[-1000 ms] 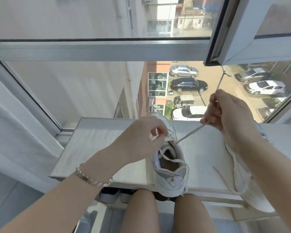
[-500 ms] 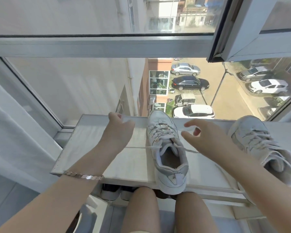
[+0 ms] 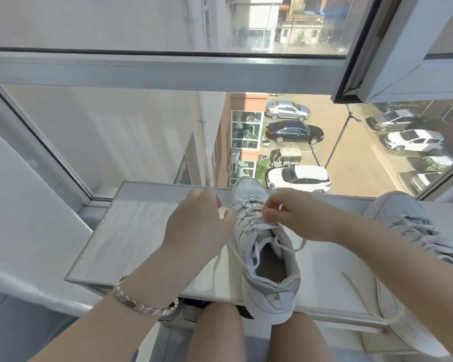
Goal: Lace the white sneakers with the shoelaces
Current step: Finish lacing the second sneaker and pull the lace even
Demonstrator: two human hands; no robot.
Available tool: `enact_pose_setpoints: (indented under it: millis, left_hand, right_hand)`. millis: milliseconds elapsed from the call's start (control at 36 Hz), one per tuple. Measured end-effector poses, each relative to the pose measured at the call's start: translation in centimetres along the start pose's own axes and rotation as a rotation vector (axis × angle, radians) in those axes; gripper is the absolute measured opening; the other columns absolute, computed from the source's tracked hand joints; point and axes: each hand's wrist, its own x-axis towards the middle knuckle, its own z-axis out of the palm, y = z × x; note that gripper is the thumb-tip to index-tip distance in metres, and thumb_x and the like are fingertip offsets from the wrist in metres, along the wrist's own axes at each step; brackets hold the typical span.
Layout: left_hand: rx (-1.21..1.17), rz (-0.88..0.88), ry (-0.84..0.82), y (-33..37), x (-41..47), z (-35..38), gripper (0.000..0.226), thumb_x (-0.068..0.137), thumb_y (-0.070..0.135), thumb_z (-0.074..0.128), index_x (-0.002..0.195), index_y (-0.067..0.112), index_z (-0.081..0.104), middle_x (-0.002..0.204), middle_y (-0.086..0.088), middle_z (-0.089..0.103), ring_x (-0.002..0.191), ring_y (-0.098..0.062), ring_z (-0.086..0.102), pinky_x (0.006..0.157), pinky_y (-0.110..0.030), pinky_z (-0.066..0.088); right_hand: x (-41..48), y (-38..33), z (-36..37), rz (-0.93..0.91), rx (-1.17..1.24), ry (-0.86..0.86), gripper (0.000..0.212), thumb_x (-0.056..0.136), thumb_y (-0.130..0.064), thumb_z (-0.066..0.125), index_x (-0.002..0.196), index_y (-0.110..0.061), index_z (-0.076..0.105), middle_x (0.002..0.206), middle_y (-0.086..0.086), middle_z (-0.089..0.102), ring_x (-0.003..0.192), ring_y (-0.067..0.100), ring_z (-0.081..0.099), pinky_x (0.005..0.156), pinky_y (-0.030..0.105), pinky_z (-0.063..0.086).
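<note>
a white ledge (image 3: 131, 231) runs below a large window, bright with daylight. a grey metal crossbar (image 3: 168, 71) spans the glass, and an opened sash (image 3: 392, 48) angles in at the upper right. a slanted frame post (image 3: 45, 142) borders the left pane, beside a white wall (image 3: 24, 205). through the glass, a pale building face (image 3: 115, 131) fills the left and an orange-brick block (image 3: 246, 100) with glazed balconies stands in the middle. a sunlit yard (image 3: 351, 152) holds a silver car (image 3: 287, 110), a black car (image 3: 296, 131), a white car (image 3: 298, 177) and more at the right. a lamp pole (image 3: 338, 142) slants across the yard. grey floor (image 3: 24, 330) shows at lower left.
</note>
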Motion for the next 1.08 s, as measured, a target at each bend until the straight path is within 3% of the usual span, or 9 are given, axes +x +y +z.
enact_pose_setpoints:
  millis: [83, 194, 333, 444, 583, 694, 833, 944, 1083]
  left_hand:
    - [-0.190, 0.150, 0.021, 0.1, -0.3, 0.2, 0.005, 0.088, 0.031, 0.057, 0.089, 0.028, 0.053, 0.093, 0.013, 0.046, 0.094, -0.008, 0.045, 0.075, -0.017, 0.030]
    - [-0.399, 0.178, -0.189, 0.8, -0.5, 0.7, 0.013, 0.082, 0.027, 0.066, 0.072, 0.033, 0.062, 0.073, 0.016, 0.061, 0.067, 0.003, 0.053, 0.061, -0.003, 0.038]
    - [-0.551, 0.106, -0.170, 0.5, -0.5, 1.1, 0.012, 0.074, 0.028, 0.075, 0.067, 0.031, 0.066, 0.063, 0.014, 0.064, 0.061, 0.004, 0.058, 0.056, -0.006, 0.042]
    - [-0.651, 0.089, -0.162, 0.1, -1.2, 1.4, 0.010, 0.072, 0.029, 0.076, 0.068, 0.032, 0.068, 0.068, 0.010, 0.068, 0.066, -0.003, 0.063, 0.064, -0.015, 0.052]
    - [-0.700, 0.083, -0.148, -0.4, -1.7, 1.6, 0.021, 0.070, 0.016, 0.078, 0.060, 0.031, 0.067, 0.078, 0.010, 0.068, 0.077, -0.006, 0.065, 0.075, -0.027, 0.057]
    - [-0.713, 0.033, -0.151, -0.7, -1.9, 1.9, 0.014, 0.069, 0.023, 0.079, 0.075, 0.025, 0.067, 0.080, 0.010, 0.067, 0.077, -0.007, 0.065, 0.072, -0.019, 0.054]
    - [-0.679, 0.078, -0.118, -0.5, -1.7, 2.2, 0.013, 0.070, 0.026, 0.077, 0.077, 0.028, 0.066, 0.081, 0.012, 0.062, 0.081, 0.000, 0.059, 0.067, -0.015, 0.052]
    - [-0.650, 0.087, -0.121, -0.4, -1.7, 2.6, 0.014, 0.073, 0.024, 0.075, 0.074, 0.032, 0.063, 0.084, 0.014, 0.060, 0.084, 0.002, 0.056, 0.071, -0.019, 0.053]
    - [-0.629, 0.067, -0.101, -0.2, -1.7, 2.7, 0.012, 0.074, 0.027, 0.074, 0.075, 0.032, 0.063, 0.083, 0.015, 0.059, 0.085, 0.005, 0.055, 0.066, -0.010, 0.048]
  right_hand:
    - [-0.3, 0.4, 0.6, 0.013, 0.112, 0.028, 0.017, 0.097, -0.022, 0.047, 0.085, -0.017, 0.058, 0.075, -0.009, 0.052, 0.065, 0.002, 0.046, 0.059, 0.011, 0.037]
    - [-0.3, 0.7, 1.4, 0.034, 0.289, 0.077, 0.020, 0.095, -0.020, 0.051, 0.076, -0.019, 0.058, 0.062, -0.009, 0.049, 0.049, -0.006, 0.043, 0.053, 0.008, 0.035]
    - [-0.7, 0.8, 1.9, -0.006, 0.365, 0.227, 0.018, 0.086, -0.016, 0.064, 0.075, -0.028, 0.058, 0.063, -0.013, 0.050, 0.056, -0.003, 0.046, 0.057, 0.011, 0.037]
    - [-1.2, 0.2, 1.4, -0.077, 0.274, 0.154, 0.022, 0.083, -0.021, 0.068, 0.070, -0.037, 0.060, 0.072, -0.014, 0.057, 0.065, -0.001, 0.049, 0.063, 0.011, 0.040]
    - [-1.6, -0.1, 0.9, -0.099, 0.141, 0.097, 0.017, 0.084, -0.032, 0.063, 0.072, -0.042, 0.056, 0.085, -0.012, 0.056, 0.076, 0.003, 0.051, 0.065, 0.014, 0.038]
    - [-2.0, 0.0, 0.6, -0.102, 0.100, 0.109, 0.013, 0.081, -0.036, 0.064, 0.071, -0.039, 0.057, 0.083, -0.010, 0.053, 0.075, 0.004, 0.050, 0.066, 0.016, 0.041]
    - [-2.1, -0.3, 0.8, -0.113, 0.064, 0.089, 0.010, 0.078, -0.041, 0.067, 0.071, -0.039, 0.060, 0.078, -0.011, 0.045, 0.077, -0.002, 0.046, 0.067, 0.013, 0.038]
    - [-2.3, -0.1, 1.3, -0.144, 0.036, 0.126, 0.018, 0.083, -0.036, 0.064, 0.071, -0.043, 0.053, 0.080, -0.012, 0.044, 0.081, -0.003, 0.045, 0.067, 0.011, 0.036]
    - [-2.9, 0.3, 1.7, -0.206, 0.053, 0.160, 0.023, 0.089, -0.025, 0.059, 0.077, -0.042, 0.050, 0.085, -0.015, 0.050, 0.078, -0.010, 0.047, 0.068, 0.006, 0.035]
